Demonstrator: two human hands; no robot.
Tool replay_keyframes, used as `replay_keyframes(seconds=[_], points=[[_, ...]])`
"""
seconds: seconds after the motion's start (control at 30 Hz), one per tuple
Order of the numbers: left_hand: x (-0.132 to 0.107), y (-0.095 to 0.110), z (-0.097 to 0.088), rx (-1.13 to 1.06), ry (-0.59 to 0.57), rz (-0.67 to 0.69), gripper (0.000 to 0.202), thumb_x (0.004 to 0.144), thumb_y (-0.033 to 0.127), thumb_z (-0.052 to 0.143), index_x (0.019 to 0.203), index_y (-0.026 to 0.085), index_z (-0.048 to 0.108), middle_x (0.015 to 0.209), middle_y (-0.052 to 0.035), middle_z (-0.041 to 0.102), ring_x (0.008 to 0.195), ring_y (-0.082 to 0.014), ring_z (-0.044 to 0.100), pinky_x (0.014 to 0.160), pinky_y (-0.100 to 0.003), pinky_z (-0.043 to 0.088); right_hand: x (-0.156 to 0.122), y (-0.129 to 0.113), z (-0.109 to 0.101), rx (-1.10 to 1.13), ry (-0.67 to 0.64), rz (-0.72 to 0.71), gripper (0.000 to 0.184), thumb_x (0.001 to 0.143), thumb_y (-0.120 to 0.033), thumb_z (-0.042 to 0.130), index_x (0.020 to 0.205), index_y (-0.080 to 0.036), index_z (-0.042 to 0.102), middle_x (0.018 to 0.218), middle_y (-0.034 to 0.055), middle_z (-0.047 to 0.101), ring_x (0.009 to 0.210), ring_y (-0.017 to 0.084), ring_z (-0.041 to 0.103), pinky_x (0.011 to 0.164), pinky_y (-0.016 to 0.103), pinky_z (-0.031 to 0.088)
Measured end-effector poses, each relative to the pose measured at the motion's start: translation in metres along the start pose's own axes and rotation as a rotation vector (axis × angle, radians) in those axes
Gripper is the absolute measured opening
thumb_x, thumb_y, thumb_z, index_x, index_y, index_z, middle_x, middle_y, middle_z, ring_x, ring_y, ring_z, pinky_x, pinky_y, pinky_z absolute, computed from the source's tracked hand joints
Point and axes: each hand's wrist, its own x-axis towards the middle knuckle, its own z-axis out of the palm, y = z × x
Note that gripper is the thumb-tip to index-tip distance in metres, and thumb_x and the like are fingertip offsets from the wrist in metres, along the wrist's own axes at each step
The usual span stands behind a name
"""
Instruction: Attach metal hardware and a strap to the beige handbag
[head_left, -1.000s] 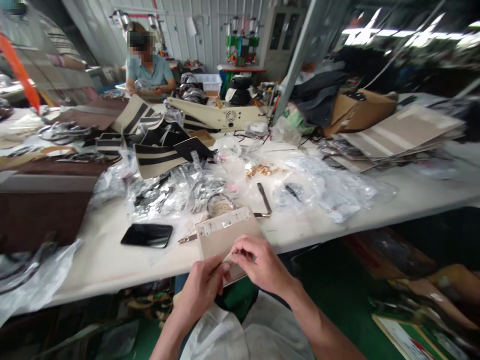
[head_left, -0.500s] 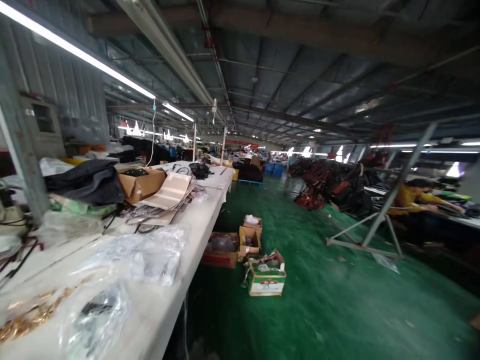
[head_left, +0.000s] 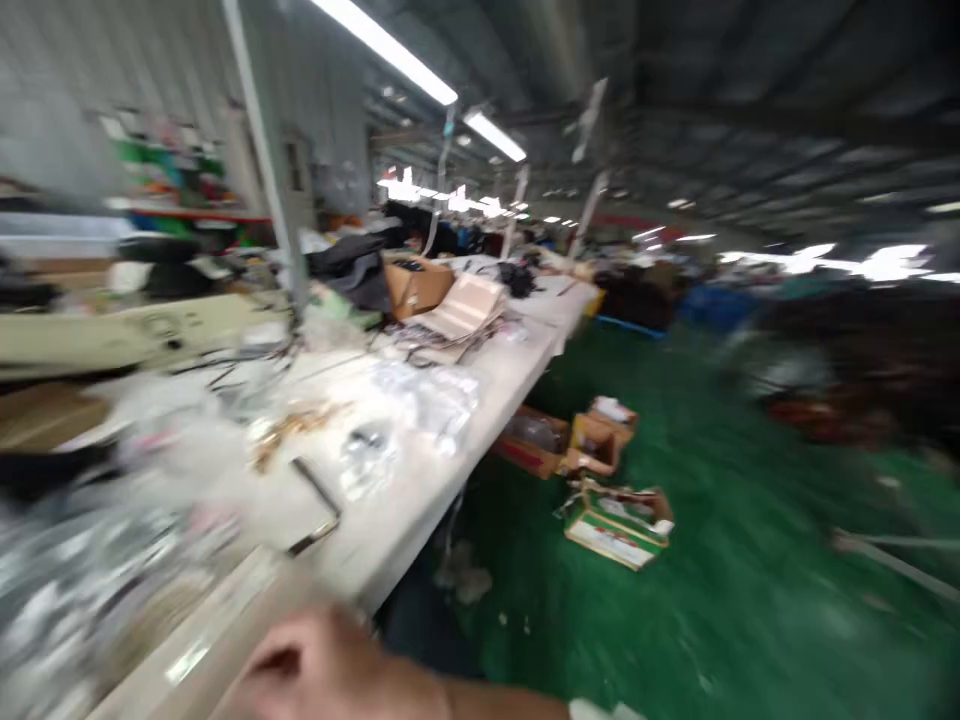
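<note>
My right hand [head_left: 322,665] is at the bottom of the head view, its forearm reaching in from the right. Its fingers look curled, but motion blur hides what they hold, if anything. Close beside it is the edge of a cardboard box [head_left: 225,610] with shiny tape. Crumpled clear plastic bags [head_left: 82,570] lie left of that edge. On the white table [head_left: 420,500] beyond are a dark, thin, bent object [head_left: 319,495], gold-coloured pieces [head_left: 289,430] and a clear bag with something dark inside [head_left: 367,445]. My left hand is out of view.
Cardboard sheets [head_left: 469,305] and an open carton [head_left: 416,285] stand farther along the table. A metal post [head_left: 266,150] rises at its left side. Open boxes [head_left: 619,525] sit on the green floor [head_left: 720,610] to the right. A metal stand's leg [head_left: 900,570] lies at far right.
The view has swung left and down, so table and floor boxes appear farther right. My right hand and the taped cardboard edge have come into view at the bottom.
</note>
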Motion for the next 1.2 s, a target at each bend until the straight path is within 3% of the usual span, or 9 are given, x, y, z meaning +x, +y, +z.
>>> replay_keyframes(seconds=[0.07,0.1,0.2,0.27,0.43,0.63,0.9,1.1,1.2], points=[[-0.058,-0.059,-0.047,0.112,0.110,-0.325,0.038,0.098,0.040,0.059,0.072,0.019,0.076,0.052,0.0046,0.053,0.040,-0.0167,0.049,0.035,-0.024,0.042,-0.012,-0.011,0.027,0.057,-0.028,0.100,0.017,0.098,-0.037,0.080,0.090,-0.024,0.085,0.085,0.0010,0.083,0.075,0.019,0.075,0.066,0.026,0.053],[-0.083,-0.078,-0.066,0.118,0.095,-0.415,0.039,0.097,0.042,0.059,0.068,0.020,0.075,0.050,0.0039,0.052,0.041,-0.0170,0.049,0.035,-0.023,0.041,-0.014,-0.013,0.033,0.052,-0.019,0.123,0.016,0.099,-0.034,0.077,0.089,-0.023,0.083,0.086,0.0023,0.083,0.076,0.019,0.074,0.069,0.027,0.054],[-0.119,-0.105,-0.099,-0.031,-0.088,-0.364,0.043,0.099,0.046,0.062,0.068,0.019,0.073,0.055,-0.0010,0.061,0.051,-0.0164,0.057,0.048,-0.022,0.039,-0.001,-0.009,0.036,0.036,-0.024,0.083,0.022,0.104,-0.036,0.072,0.089,-0.022,0.079,0.086,0.0052,0.082,0.079,0.022,0.074,0.075,0.030,0.054],[-0.114,-0.111,-0.108,-0.091,-0.140,-0.290,0.044,0.100,0.046,0.057,0.069,0.018,0.072,0.058,-0.0029,0.063,0.055,-0.0171,0.056,0.053,-0.026,0.037,0.010,-0.006,0.037,-0.008,-0.027,0.023,0.022,0.104,-0.036,0.071,0.089,-0.022,0.078,0.087,0.0065,0.081,0.078,0.023,0.074,0.076,0.032,0.054],[-0.083,-0.112,-0.120,-0.052,-0.141,-0.310,0.040,0.097,0.042,0.058,0.068,0.018,0.073,0.060,-0.0043,0.064,0.058,-0.0183,0.055,0.059,-0.030,0.038,0.027,-0.001,0.050,-0.165,-0.005,-0.069,0.018,0.103,-0.030,0.071,0.090,-0.022,0.079,0.089,0.0080,0.080,0.081,0.025,0.073,0.078,0.034,0.053],[-0.063,-0.124,-0.135,0.039,-0.145,-0.387,0.036,0.092,0.032,0.064,0.059,0.019,0.067,0.057,-0.0070,0.062,0.056,-0.0195,0.055,0.057,-0.031,0.039,0.051,0.006,0.073,-0.277,-0.018,-0.075,0.017,0.103,-0.025,0.073,0.087,-0.022,0.077,0.092,0.0082,0.081,0.084,0.026,0.074,0.081,0.035,0.053],[-0.054,-0.137,-0.134,-0.096,-0.217,-0.498,0.028,0.085,0.030,0.066,0.060,0.018,0.065,0.054,-0.0052,0.060,0.047,-0.0179,0.053,0.049,-0.030,0.039,0.052,0.008,0.079,-0.393,-0.050,-0.085,0.015,0.103,-0.023,0.074,0.088,-0.021,0.079,0.094,0.0089,0.082,0.085,0.026,0.074,0.080,0.035,0.051],[-0.053,-0.134,-0.136,-0.125,-0.224,-0.518,0.023,0.079,0.026,0.068,0.057,0.018,0.065,0.053,-0.0062,0.060,0.047,-0.0188,0.053,0.050,-0.031,0.040,0.051,0.006,0.080,-0.413,-0.065,-0.088,0.014,0.103,-0.022,0.074,0.089,-0.021,0.078,0.098,0.0110,0.082,0.091,0.029,0.075,0.084,0.037,0.052],[-0.053,-0.131,-0.136,-0.111,-0.201,-0.530,0.021,0.077,0.025,0.070,0.058,0.017,0.066,0.052,-0.0063,0.059,0.048,-0.0191,0.053,0.052,-0.031,0.040,0.052,0.007,0.079,-0.374,0.000,-0.027,0.006,0.097,-0.024,0.082,0.099,-0.020,0.078,0.095,0.0105,0.081,0.087,0.029,0.075,0.083,0.037,0.055]])
